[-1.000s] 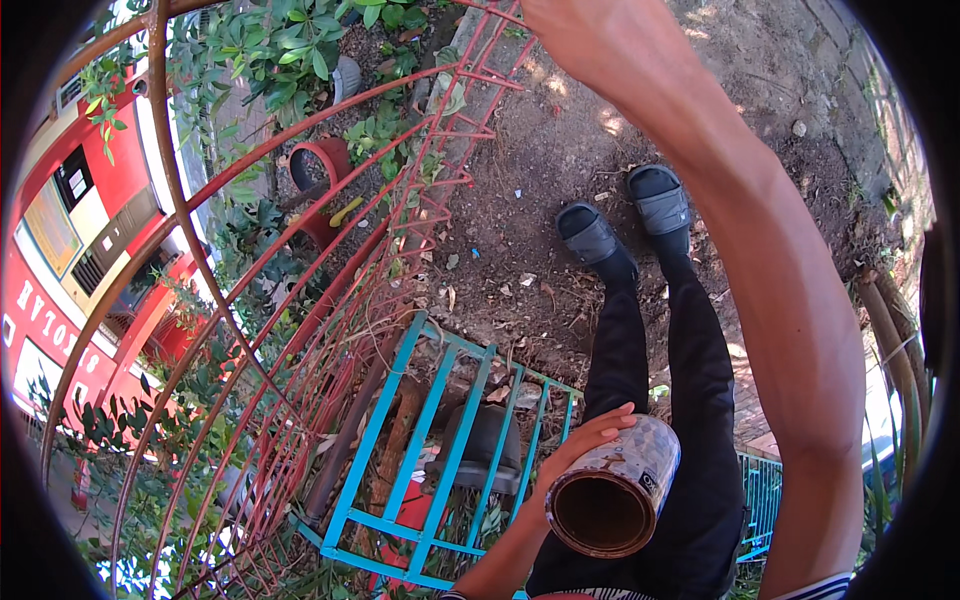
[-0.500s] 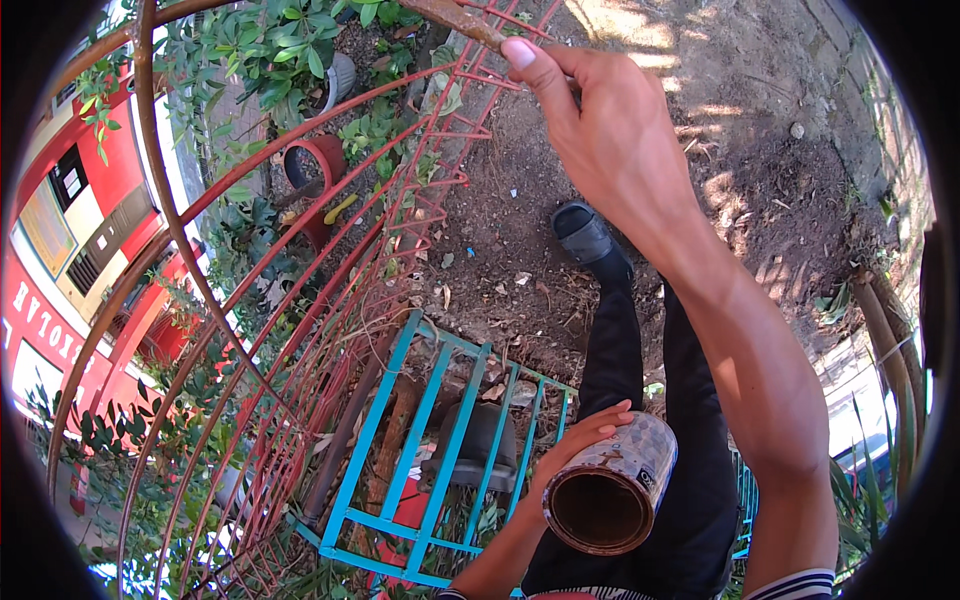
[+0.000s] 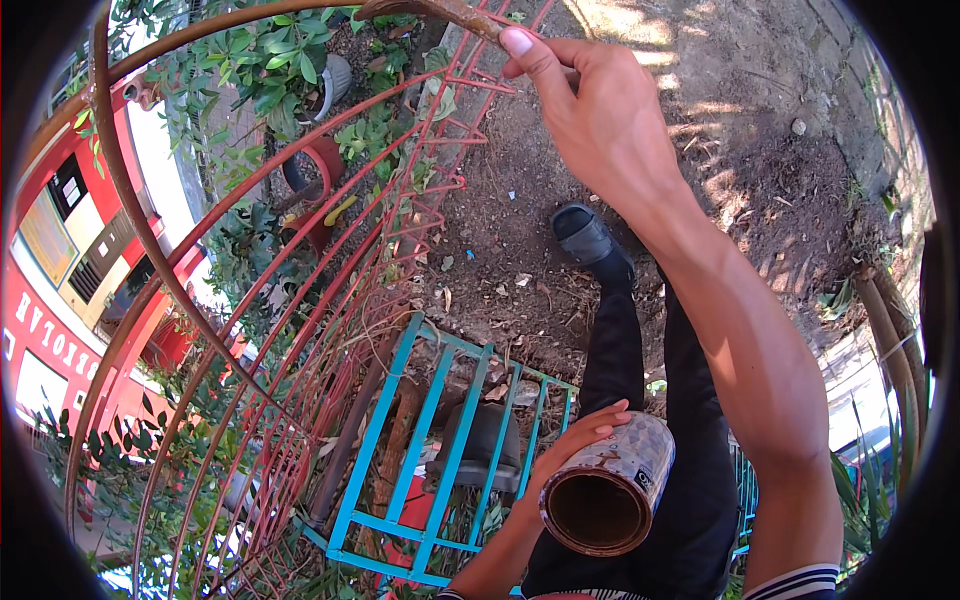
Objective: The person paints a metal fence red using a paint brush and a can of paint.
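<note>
My right hand [image 3: 605, 110] reaches up to the top of the view. Its thumb and fingers pinch the handle of a brown-coated paintbrush [image 3: 445, 12]. The brush's wide end meets a curved brown metal rod [image 3: 225, 27] of the fence, seemingly touching it. Low in front of me, my left hand [image 3: 575, 445] wraps the left side of an open paint can [image 3: 640, 450]. The can tilts with its mouth toward me; brown paint stains its rim and the inside looks dark. Its fingertips show on top of the can, while the rest of the grip is partly hidden.
A reddish wire fence [image 3: 440, 140] runs along my left, with plants and a red pot [image 3: 320, 165] behind it. Below it leans a turquoise metal rack [image 3: 400, 440] near a dark pot [image 3: 485, 440]. My sandalled foot [image 3: 582, 235] stands on bare soil.
The paintbrush has shifted slightly left along the rod, and more of its wide end shows. The fence sits a little differently in view. The left hand and can have barely moved.
</note>
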{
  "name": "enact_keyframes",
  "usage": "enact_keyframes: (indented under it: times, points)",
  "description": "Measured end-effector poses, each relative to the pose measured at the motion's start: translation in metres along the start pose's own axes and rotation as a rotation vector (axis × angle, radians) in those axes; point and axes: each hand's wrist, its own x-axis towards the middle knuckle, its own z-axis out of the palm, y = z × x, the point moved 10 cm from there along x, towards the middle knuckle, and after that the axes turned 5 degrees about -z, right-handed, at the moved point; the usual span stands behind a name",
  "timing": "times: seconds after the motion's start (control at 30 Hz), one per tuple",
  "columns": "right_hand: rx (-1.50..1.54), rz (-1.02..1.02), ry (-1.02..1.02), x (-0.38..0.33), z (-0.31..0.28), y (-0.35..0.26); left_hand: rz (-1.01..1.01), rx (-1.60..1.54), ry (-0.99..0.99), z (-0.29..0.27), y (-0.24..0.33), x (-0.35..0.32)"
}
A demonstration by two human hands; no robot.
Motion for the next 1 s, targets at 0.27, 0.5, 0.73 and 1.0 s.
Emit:
enact_keyframes:
  times: [0.27, 0.5, 0.73, 1.0]
  points:
    - [0.064, 0.060, -0.011, 0.009, 0.005, 0.002, -0.042, -0.011, -0.019, -0.003, -0.005, 0.000]
    - [0.051, 0.142, -0.104, 0.017, 0.005, -0.002, -0.027, 0.004, -0.031, -0.004, -0.013, 0.000]
    - [0.050, 0.035, -0.041, 0.027, 0.006, -0.004, -0.019, -0.006, -0.035, -0.003, -0.015, -0.001]
    - [-0.086, -0.161, 0.046, 0.047, 0.017, 0.001, -0.028, -0.009, -0.031, -0.005, -0.024, -0.004]
